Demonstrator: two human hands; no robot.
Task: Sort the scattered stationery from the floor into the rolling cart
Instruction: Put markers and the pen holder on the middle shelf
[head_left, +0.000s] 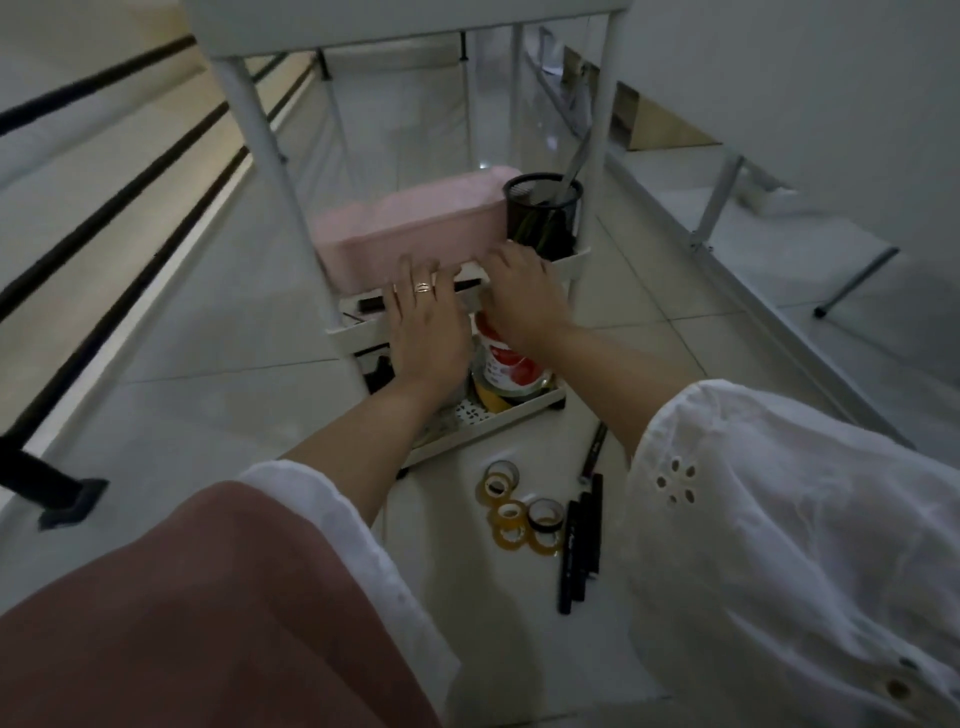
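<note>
The scene is taken by a single wide-angle camera worn on the head, aimed forward and steeply down at the tiled floor (234, 405). The rolling cart (519, 415) is framed at centre, within arm's reach, and is looked at from above. The left hand (428, 332) and right hand (524, 296) are caught near mid-frame, and the forearms (353, 452) are seen entering from below. A knee (182, 597) and a white sleeve (779, 519) are held closest to the lens, in the lower corners. Straight edges are bowed toward the frame's borders.
</note>
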